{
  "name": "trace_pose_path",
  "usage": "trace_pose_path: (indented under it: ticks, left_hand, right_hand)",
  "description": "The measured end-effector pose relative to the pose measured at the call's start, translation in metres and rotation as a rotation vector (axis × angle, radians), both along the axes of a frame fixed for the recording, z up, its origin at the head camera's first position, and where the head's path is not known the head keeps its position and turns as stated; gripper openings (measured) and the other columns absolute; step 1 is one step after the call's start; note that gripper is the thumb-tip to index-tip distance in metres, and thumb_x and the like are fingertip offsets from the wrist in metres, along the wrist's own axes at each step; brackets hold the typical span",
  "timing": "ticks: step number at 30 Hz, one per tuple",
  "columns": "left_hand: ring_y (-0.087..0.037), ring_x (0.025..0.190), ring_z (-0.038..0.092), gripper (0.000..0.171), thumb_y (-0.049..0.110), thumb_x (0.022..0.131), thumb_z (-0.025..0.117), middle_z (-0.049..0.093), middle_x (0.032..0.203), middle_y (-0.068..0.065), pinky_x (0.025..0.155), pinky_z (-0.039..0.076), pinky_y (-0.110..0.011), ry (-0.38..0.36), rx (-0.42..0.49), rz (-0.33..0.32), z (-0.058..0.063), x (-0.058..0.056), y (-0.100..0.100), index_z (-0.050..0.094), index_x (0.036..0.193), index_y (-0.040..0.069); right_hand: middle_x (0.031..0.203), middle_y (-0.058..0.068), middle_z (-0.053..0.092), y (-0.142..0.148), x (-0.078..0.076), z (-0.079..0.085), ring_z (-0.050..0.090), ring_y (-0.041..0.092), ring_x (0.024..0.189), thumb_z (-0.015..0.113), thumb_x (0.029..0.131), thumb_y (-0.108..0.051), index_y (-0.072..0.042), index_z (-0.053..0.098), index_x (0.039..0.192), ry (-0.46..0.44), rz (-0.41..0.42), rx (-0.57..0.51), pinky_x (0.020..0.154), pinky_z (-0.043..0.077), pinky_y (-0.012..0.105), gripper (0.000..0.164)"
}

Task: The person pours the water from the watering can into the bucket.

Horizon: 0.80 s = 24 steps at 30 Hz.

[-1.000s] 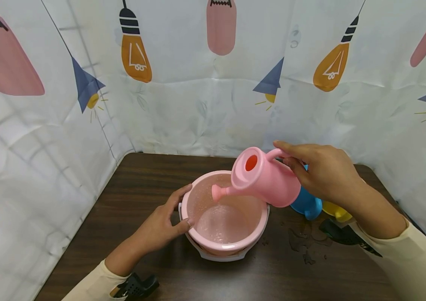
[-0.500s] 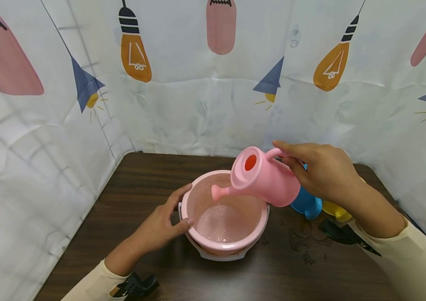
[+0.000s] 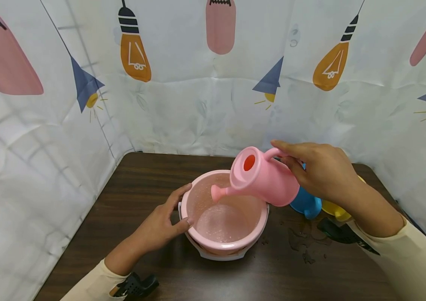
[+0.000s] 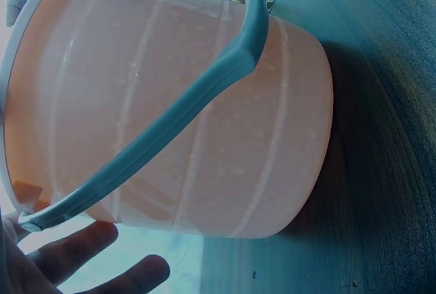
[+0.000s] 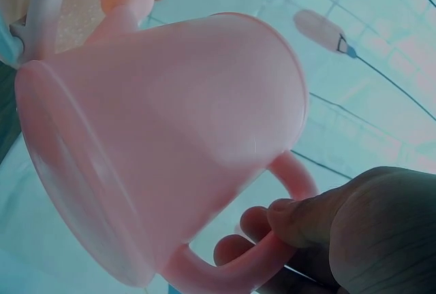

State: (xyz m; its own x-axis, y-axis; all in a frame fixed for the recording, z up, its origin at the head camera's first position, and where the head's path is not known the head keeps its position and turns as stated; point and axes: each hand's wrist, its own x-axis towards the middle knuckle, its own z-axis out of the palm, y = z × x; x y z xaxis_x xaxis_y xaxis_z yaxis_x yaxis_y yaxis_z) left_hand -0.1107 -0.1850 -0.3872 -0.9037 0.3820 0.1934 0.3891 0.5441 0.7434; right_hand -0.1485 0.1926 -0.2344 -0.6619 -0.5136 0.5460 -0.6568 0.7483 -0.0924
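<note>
A pink watering can [image 3: 265,177] hangs tilted over the right part of a pale pink bucket [image 3: 207,244], its spout pointing left over the opening. My right hand [image 3: 320,169] holds the can by its looped handle; in the right wrist view, the thumb and fingers wrap that handle [image 5: 293,175]. My left hand [image 3: 162,223] grips the bucket's left rim, thumb and index finger over the edge. In the left wrist view, other fingers [image 4: 139,277] extend beside the bucket's outer wall. Ripples and bright specks show on the water [image 3: 222,223] inside. No clear stream shows at the spout.
Partly behind the right hand and forearm stand a blue cup-like thing [image 3: 307,202] and a yellow one [image 3: 335,210]. Spilled water [image 3: 307,246] lies on the dark wooden table [image 3: 153,175]. The bucket's handle [image 4: 174,120] hangs down its side. Printed white cloth [image 3: 205,104] encloses the table.
Both hands, the watering can and the bucket stay almost where they were. Only the ripples and specks on the water inside the bucket differ.
</note>
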Motion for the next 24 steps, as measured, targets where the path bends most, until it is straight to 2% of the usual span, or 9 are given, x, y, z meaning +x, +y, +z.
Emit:
trace_pose_path:
  ticks: [4, 19, 24]
  left_hand:
    - [-0.027, 0.121, 0.059, 0.080, 0.042, 0.093, 0.067, 0.061, 0.137, -0.007, 0.091, 0.048, -0.055, 0.004, -0.004, 0.002, 0.0001, 0.0000, 0.0000, 0.025, 0.161, 0.036]
    - [-0.027, 0.120, 0.060, 0.079, 0.042, 0.093, 0.066, 0.061, 0.137, -0.007, 0.090, 0.048, -0.056, 0.001, -0.005, 0.007, 0.0004, 0.0005, 0.0005, 0.025, 0.160, 0.036]
    - [-0.027, 0.121, 0.060, 0.079, 0.041, 0.093, 0.067, 0.061, 0.136, -0.007, 0.090, 0.048, -0.057, 0.005, 0.003, 0.002, -0.0002, 0.0004, 0.0004, 0.025, 0.161, 0.036]
  right_hand:
    - [0.097, 0.003, 0.076, -0.0001, -0.0003, -0.0004, 0.055, 0.016, 0.064, 0.079, 0.088, -0.009, -0.015, 0.070, 0.134, -0.002, 0.001, -0.004, 0.051, 0.044, 0.038, 0.048]
    - [0.094, 0.001, 0.075, -0.0017, -0.0013, -0.0023, 0.057, 0.016, 0.065, 0.081, 0.086, -0.009, -0.016, 0.072, 0.132, 0.028, 0.014, -0.021, 0.050, 0.044, 0.040, 0.047]
    - [0.099, 0.003, 0.076, -0.0031, -0.0015, -0.0018, 0.056, 0.016, 0.064, 0.080, 0.086, -0.010, -0.016, 0.071, 0.133, 0.024, 0.013, -0.015, 0.050, 0.044, 0.039, 0.048]
